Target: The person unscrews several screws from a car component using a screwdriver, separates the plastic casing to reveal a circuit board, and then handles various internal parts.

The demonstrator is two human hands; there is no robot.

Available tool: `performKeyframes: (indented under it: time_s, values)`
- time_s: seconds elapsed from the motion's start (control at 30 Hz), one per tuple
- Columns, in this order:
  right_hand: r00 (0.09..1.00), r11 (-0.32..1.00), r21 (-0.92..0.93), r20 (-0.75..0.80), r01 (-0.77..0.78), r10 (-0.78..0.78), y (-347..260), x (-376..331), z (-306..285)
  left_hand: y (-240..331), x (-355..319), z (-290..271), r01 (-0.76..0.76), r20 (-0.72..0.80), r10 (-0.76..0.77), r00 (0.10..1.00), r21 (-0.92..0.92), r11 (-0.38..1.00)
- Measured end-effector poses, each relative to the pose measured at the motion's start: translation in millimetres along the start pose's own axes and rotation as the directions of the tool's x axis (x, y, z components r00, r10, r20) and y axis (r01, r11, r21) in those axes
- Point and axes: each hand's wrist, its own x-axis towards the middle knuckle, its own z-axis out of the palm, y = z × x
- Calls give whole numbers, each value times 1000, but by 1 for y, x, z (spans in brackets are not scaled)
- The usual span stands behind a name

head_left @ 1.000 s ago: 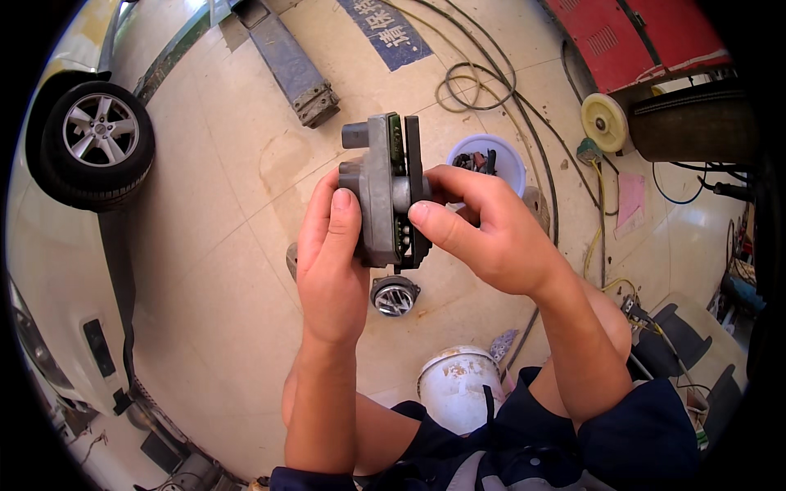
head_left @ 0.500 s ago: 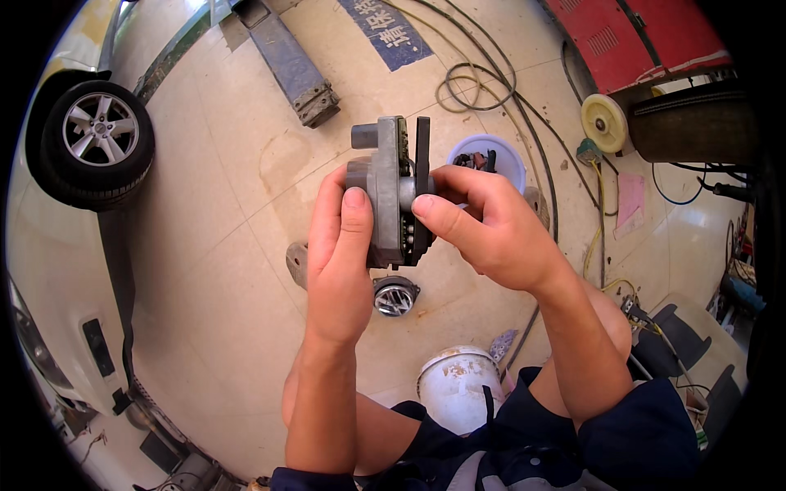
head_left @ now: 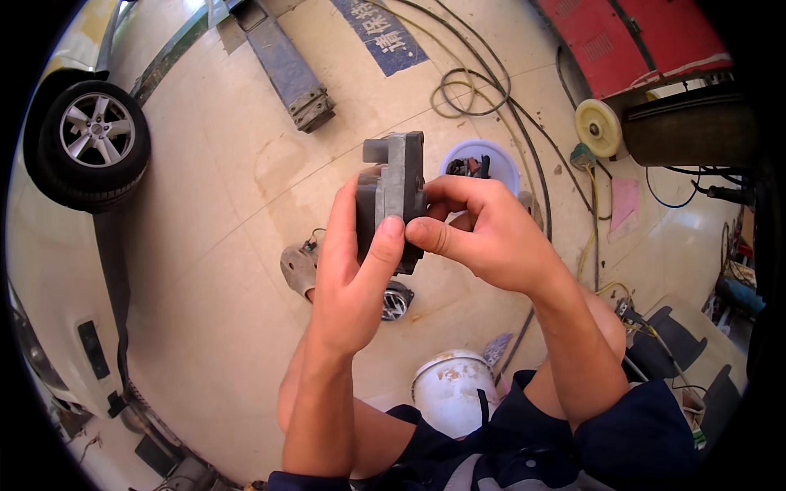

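In front of me I hold a boxy unit upright: a grey metal housing (head_left: 392, 176) with a connector-like stub at its upper left. A black cover (head_left: 415, 176) lies flat against its right side. My left hand (head_left: 356, 270) is closed round the housing, thumb across the near face. My right hand (head_left: 483, 233) pinches the cover's side, its thumb beside my left thumb; some of its fingertips are hidden behind the unit. Below, on the floor, a round black part with a chrome emblem (head_left: 396, 303) is partly covered by my left hand.
A lilac basin (head_left: 512, 168) with dark parts stands beyond my right hand. A stained white bucket (head_left: 450, 401) is between my legs. A car wheel (head_left: 97, 135) is at left, a lift arm (head_left: 282, 61) ahead. Hoses (head_left: 532, 135) and a red cabinet (head_left: 610, 37) are at right.
The black cover, which stood apart from the grey housing with a gap showing, now sits against it. The unit has turned slightly, and my thumbs have come closer together.
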Motion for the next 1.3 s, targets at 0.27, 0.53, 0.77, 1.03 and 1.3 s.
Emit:
performKeyframes:
  time_s: [0.27, 0.53, 0.77, 1.03, 1.3]
  values:
    - [970, 972, 177, 216, -155, 115, -8, -3, -4, 1, 0, -11, 161, -88, -155, 984, 74, 984]
    - [925, 908, -174, -86, -380, 371, 73, 17, -12, 20, 1, -51, 28, -283, -105, 953, -266, 964]
    - [652, 620, -224, -113, -752, 750, 287, 16, 36, 19, -8, -78, 51, -419, -184, 889, -309, 950]
    - [850, 720, -468, -395, -513, 350, 374, 76, 93, 9, -54, -117, 99, -520, -274, 809, -339, 936]
    - [857, 568, -642, -396, -515, 329, 393, 115, 91, -2, -65, -145, 87, -403, -185, 896, -249, 965]
